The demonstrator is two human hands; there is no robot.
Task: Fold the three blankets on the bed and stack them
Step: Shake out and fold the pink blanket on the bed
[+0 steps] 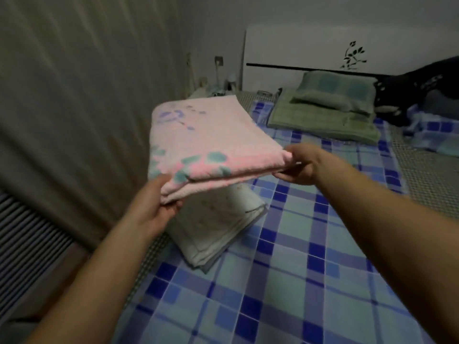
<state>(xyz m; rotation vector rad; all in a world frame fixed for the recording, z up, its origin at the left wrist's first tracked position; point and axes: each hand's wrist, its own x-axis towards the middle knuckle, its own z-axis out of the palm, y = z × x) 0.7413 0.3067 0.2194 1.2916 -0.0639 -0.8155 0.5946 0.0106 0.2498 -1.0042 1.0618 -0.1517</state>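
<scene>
Above the folded white blanket [218, 227] on the bed [285, 281], our left hand [154, 207] and right hand [301, 165] grip the folded pink blanket [211, 142].

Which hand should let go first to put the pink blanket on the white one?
Probably the left hand: its corner of the pink blanket hangs right over the white blanket. The right hand holds its corner out past it.

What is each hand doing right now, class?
Left hand: grips the near corner of the folded pink blanket.
Right hand: pinches the blanket's other near corner.
</scene>
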